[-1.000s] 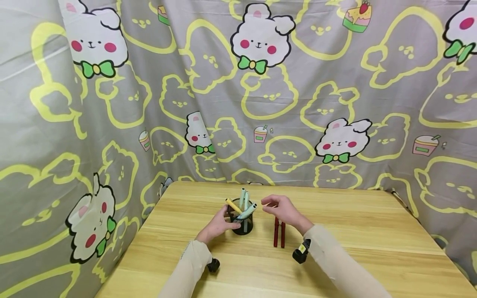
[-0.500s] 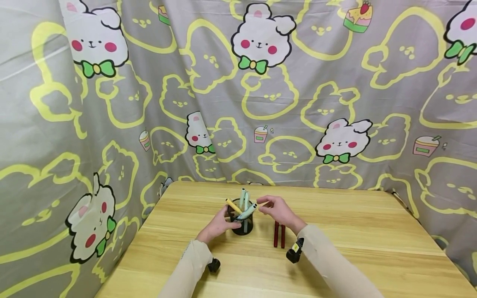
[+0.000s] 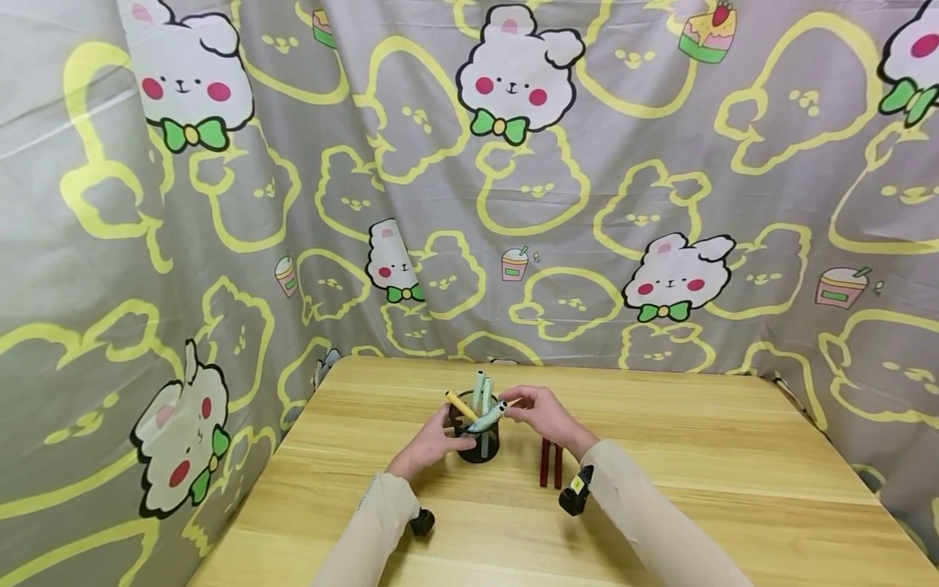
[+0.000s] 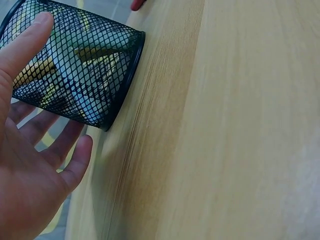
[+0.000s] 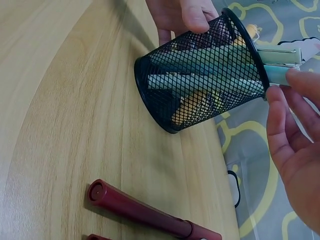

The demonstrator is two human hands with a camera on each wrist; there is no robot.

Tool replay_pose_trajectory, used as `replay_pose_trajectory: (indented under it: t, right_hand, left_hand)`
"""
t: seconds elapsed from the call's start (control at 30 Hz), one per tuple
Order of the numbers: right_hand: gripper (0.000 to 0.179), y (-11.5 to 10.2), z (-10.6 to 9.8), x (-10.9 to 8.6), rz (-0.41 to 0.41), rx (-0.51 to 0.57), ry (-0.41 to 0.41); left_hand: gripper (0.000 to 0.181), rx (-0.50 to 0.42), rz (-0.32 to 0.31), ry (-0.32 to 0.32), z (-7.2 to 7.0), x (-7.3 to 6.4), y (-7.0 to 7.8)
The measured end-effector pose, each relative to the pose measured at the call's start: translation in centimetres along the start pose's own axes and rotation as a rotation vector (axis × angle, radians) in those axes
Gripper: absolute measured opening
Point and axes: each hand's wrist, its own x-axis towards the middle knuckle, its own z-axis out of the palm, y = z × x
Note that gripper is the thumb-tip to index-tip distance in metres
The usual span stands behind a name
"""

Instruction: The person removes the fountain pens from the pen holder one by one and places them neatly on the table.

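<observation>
A black mesh pen holder (image 3: 477, 448) stands on the table with several pens in it. My left hand (image 3: 429, 447) holds it from the left, thumb (image 4: 35, 32) along the near side and fingers round the other side. Out of the top lean a yellow pen (image 3: 460, 405) and light green pens (image 3: 487, 395). My right hand (image 3: 548, 414) is at the rim on the right. In the right wrist view, its fingertips pinch a light green pen (image 5: 276, 74) just above the rim (image 5: 250, 47).
Two dark red pens lie side by side on the wooden table (image 3: 660, 473), below my right hand; one red pen (image 5: 140, 210) shows large in the right wrist view. A grey curtain (image 3: 543, 310) with cartoon print hangs along the table's back and left side.
My right hand has moved left from beside the holder to the end of a light green pen. The left hand and the holder have stayed in place.
</observation>
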Motion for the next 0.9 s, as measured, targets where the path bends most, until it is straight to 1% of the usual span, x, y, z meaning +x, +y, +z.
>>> replay_pose_trajectory:
  t: [0.1,0.2,0.37,0.43,0.53,0.7,0.9]
  right_hand:
    - [0.029,-0.1,0.0,0.0,0.013,0.001,-0.012]
    - [0.029,-0.4,0.0,-0.1,0.016,0.030,-0.024]
    - [0.027,-2.1,-0.2,-0.5,-0.004,0.071,-0.039]
    - [0.027,-2.5,-0.1,-0.6,-0.011,0.059,-0.038]
    - [0.027,-2.0,0.0,-0.4,-0.006,0.037,-0.029]
    - [0.028,-0.3,0.3,0.3,-0.005,-0.005,-0.010]
    - [0.026,0.0,0.4,0.5,0.002,-0.003,0.008]
  left_hand:
    - [0.069,-0.007,-0.002,-0.001,0.0,0.0,0.0]
    - [0.070,-0.011,0.006,-0.002,0.1,0.0,-0.1]
    - [0.071,-0.016,0.005,0.000,0.1,0.1,-0.2]
    - [0.071,-0.019,-0.007,0.002,0.1,0.0,-0.2]
    - [0.071,-0.019,-0.007,0.000,0.1,0.0,-0.2]
    - [0.072,-0.013,-0.012,-0.001,0.1,-0.1,0.0]
    - [0.070,-0.004,-0.015,0.000,0.1,-0.1,0.1]
